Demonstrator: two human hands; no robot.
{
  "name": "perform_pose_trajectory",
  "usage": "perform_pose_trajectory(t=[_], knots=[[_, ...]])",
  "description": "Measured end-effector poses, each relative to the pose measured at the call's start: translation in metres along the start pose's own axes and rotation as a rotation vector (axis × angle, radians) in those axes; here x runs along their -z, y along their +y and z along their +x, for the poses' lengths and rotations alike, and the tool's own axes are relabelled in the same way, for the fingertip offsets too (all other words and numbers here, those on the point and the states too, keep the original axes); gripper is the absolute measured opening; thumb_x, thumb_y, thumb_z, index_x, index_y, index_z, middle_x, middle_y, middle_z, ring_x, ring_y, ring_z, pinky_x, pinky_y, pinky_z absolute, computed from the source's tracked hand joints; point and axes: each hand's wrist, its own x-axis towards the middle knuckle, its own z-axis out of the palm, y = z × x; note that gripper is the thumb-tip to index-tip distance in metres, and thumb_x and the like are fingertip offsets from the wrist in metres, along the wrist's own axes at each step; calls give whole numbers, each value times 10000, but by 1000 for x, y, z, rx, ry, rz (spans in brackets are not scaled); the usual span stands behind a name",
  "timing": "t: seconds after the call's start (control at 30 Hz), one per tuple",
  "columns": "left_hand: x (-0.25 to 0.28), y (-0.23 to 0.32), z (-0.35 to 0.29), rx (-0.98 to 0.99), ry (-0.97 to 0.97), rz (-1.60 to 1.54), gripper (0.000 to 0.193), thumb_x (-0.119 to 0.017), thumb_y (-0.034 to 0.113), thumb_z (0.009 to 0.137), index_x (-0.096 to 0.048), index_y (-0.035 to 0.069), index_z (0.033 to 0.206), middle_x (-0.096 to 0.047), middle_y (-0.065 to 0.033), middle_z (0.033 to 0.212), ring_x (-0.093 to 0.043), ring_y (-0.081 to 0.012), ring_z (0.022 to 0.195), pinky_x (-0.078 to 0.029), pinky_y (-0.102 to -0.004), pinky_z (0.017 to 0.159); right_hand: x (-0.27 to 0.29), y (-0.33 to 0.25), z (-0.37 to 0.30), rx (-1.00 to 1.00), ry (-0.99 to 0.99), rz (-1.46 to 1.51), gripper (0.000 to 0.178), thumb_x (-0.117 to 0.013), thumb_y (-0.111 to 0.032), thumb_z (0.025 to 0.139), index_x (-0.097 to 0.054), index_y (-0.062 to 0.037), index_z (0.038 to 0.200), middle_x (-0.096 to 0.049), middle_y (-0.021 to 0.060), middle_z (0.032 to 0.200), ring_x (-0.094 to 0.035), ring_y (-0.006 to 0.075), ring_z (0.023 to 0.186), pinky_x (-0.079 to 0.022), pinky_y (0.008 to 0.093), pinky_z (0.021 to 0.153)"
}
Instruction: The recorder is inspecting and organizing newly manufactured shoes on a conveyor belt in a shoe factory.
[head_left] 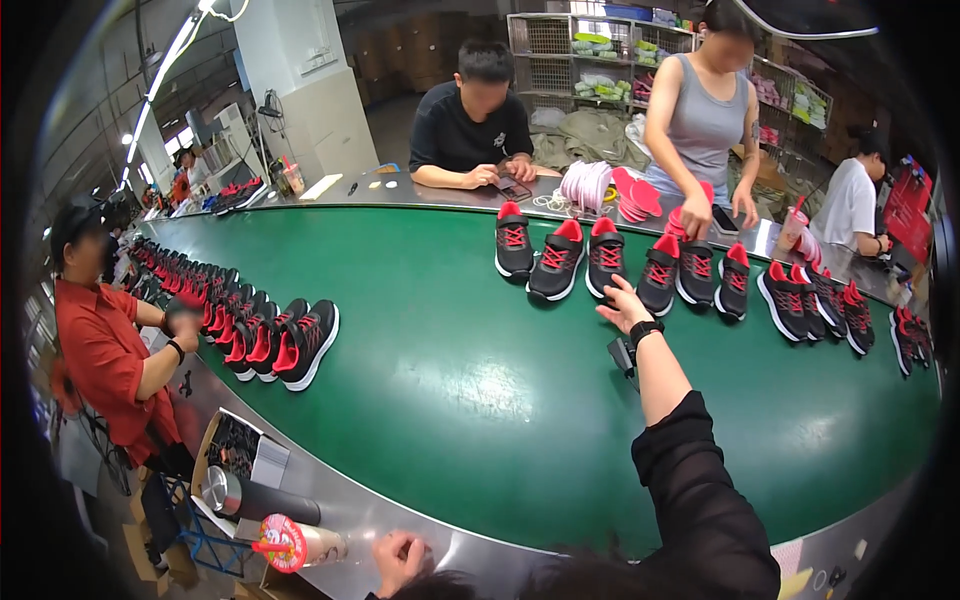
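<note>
The right hand (622, 305) extends across the green belt (450, 390) of the long table, fingers spread open and holding nothing, with a black watch (645, 329) on the wrist and a black sleeve (700, 500) pushed up the forearm. The fingertips lie just beside the black shoe with red lining (606, 257), the third in a row of black and red shoes (700, 275) that stands along the far side of the belt; whether the fingers touch that shoe cannot be told. The left hand (398, 560) rests at the lower edge on the metal rim (400, 520) of the table, fingers curled inward; whether it holds anything cannot be told. Near that hand, a drink cup with a red lid (290, 545) lies tilted on the rim, beside a dark steel flask (255, 495). A second row of shoes (260, 335) runs along the left side of the belt, in front of a person in a red shirt (105, 355). Across the table, a seated person in a black shirt (470, 125) holds a phone, and a standing person in a grey top (705, 120) has one hand down at the shoes, next to a stack of pink and red insoles (610, 190).
</note>
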Motion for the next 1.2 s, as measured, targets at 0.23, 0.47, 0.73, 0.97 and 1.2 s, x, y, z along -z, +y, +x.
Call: perform_pose_trajectory(t=[0.23,0.47,0.73,0.97,1.2], knots=[[-6,31,6,44,-40,63,193,-625,201,769,-661,36,674,-607,-80,625,-545,-166,541,-403,-275,504,12,25,35,122,173,238,274,-470,-3,890,-609,-90,1109,-514,77,1131,-523,220,957,-549,358,691],[-9,47,10,256,-127,-444,325,-550,272,881,-662,-24,804,-669,-95,753,-596,-124,674,-450,-236,617,30,1,-51,72,312,189,597,-524,23,836,-331,-200,1356,-427,122,1258,-534,247,991,-578,340,632],[-16,49,-4,267,-148,-423,331,-543,265,901,-655,-33,811,-669,-87,747,-581,-103,661,-446,-222,601,64,17,-43,174,293,-12,650,-762,-27,730,-419,-230,1243,-530,36,1031,-564,141,713,-484,223,474],[-30,41,-2,171,-78,-439,284,-550,208,918,-634,-13,759,-615,-41,674,-522,-82,601,-418,-223,574,106,26,-173,-81,20,-19,603,-744,-44,757,-381,-204,1210,-550,83,1012,-630,202,637,-369,217,362],[-38,24,3,135,-95,-427,275,-551,219,923,-652,10,775,-597,-12,632,-530,-68,586,-413,-210,565,245,-9,-354,-329,-295,-576,465,-717,-45,800,-446,-181,1152,-526,11,785,-425,67,460,-337,239,396]])
